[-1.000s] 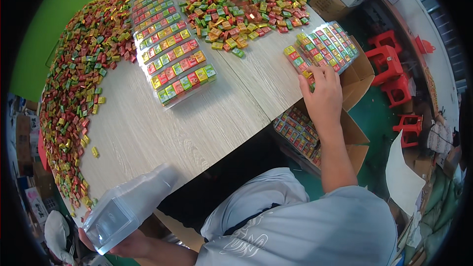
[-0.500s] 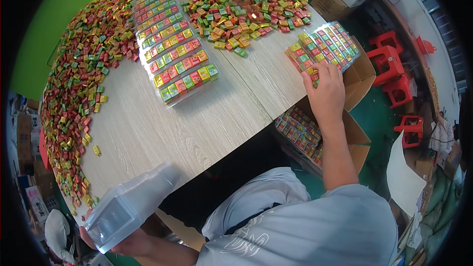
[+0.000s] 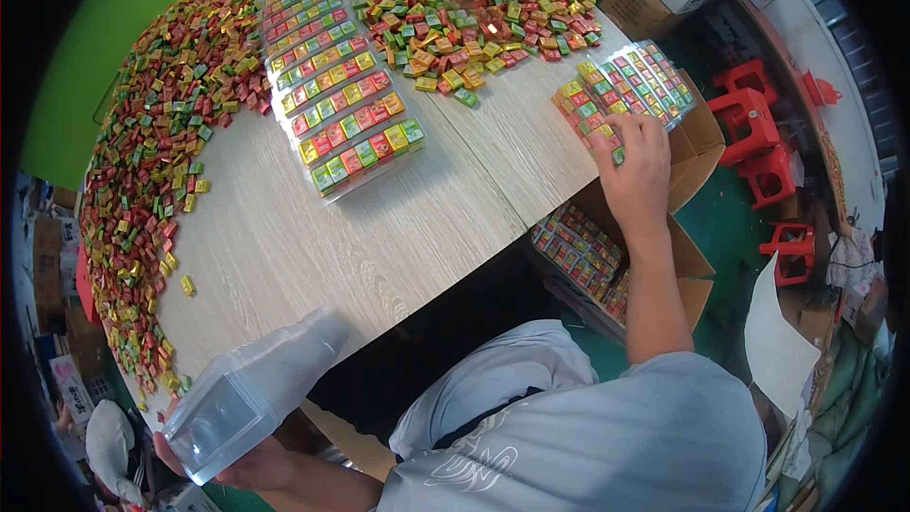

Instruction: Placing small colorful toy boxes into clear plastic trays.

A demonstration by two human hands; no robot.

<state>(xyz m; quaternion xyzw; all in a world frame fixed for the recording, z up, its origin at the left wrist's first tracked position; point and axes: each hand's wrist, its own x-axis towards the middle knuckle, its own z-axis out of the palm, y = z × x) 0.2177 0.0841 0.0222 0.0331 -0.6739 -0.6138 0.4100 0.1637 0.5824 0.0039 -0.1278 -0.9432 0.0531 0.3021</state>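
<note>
Left hand: the bare left hand [image 3: 261, 467] is parked at the lower left, and a nested stack of see-through plastic trays [image 3: 223, 408] is held in it. Fingers are wrapped pretty snugly round the near end, though most of them are hidden by the plastic.
Tray stack: tipped on its side, with the far end pointed up and right, over the edge of the pale wood-grain bench [image 3: 265, 218].
Right hand: the bare right hand [image 3: 637, 171] is stretched out to the bench's right side. Fingers are half curled, thumb a bit apart, and the near end of a short row of little red, yellow and green boxes [image 3: 573, 106] is touched. Whether it's properly gripped can't be told.
Beside that row: a block of clear plastic trays filled with small coloured boxes [image 3: 654, 85] is set right next to it, at the bench edge.
Mid-bench: a long line of packed clear trays [image 3: 355, 123] is laid out, running away toward the far end.
Loose boxes: a big multicoloured left heap [image 3: 171, 123] and a similar right heap [image 3: 474, 19] are spread on either side of that line.
Below the edge: more packed trays [image 3: 575, 248] are held in an open brown cardboard carton [image 3: 692, 299].
Off right: red plastic stools [image 3: 744, 123] are scattered about on the green floor [image 3: 725, 218].
</note>
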